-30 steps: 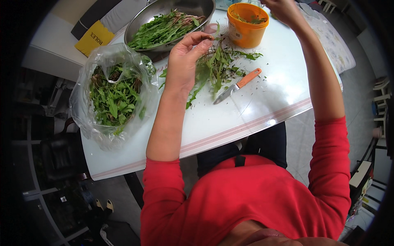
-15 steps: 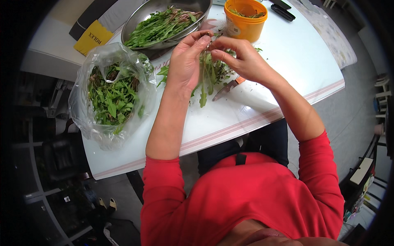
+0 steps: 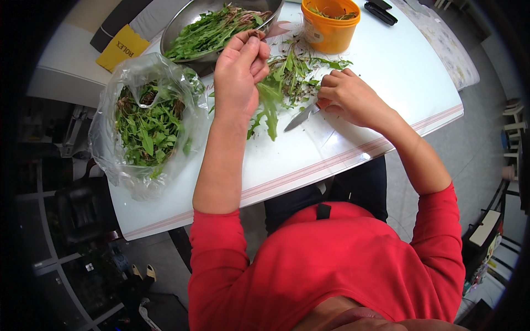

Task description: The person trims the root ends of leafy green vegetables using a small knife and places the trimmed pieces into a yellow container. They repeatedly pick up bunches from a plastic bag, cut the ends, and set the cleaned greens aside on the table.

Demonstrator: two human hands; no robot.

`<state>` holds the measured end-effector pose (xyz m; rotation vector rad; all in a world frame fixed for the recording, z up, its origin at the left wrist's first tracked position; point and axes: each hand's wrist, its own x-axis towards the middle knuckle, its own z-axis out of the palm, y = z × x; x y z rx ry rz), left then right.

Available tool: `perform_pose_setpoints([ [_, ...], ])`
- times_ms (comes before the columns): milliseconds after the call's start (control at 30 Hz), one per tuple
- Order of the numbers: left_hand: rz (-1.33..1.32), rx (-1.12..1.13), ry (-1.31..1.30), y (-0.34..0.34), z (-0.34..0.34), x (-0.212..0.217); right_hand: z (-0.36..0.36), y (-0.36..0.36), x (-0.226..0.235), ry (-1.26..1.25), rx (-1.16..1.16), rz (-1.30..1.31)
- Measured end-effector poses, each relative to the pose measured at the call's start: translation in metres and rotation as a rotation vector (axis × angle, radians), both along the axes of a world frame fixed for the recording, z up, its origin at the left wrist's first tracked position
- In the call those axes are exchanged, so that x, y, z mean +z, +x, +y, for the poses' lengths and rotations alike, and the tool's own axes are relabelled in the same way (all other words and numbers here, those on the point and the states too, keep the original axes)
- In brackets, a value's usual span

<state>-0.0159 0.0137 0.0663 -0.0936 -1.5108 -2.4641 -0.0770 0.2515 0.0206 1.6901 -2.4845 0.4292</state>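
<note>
My left hand [image 3: 236, 83] is closed in a pinch around the dark root end of a leafy green plant [image 3: 269, 105]. Its jagged leaves, dandelion-like, hang down toward the table. On the right, my right hand [image 3: 353, 98] has its fingers curled round the handle of a small knife [image 3: 301, 118]. The blade points left and toward me, low over the white table [image 3: 265, 165]. Between and beyond my hands lies a loose heap of greens [image 3: 295, 69] with roots and dark scraps.
A clear plastic bag [image 3: 102, 146] full of leafy greens [image 3: 146, 129] stands at the left. Behind my left hand is a steel bowl [image 3: 185, 25] with trimmed greens. An orange tub [image 3: 331, 36] holding scraps sits at the back, near a black case [image 3: 381, 14].
My right hand has left the plant, moved right and toward me, and taken hold of the knife lying on the table. My left hand has shifted slightly left and away with the plant.
</note>
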Motion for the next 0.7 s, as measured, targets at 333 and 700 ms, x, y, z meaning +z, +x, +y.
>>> perform_pose_setpoints([
  [333,-0.091,-0.03,-0.006,0.003,0.01,0.001,0.014,-0.008,0.008,-0.047,-0.011,-0.103],
  [700,-0.164,-0.003,-0.04,0.001,0.021,-0.008,0.026,-0.021,0.006,-0.568,-0.3,-0.534],
])
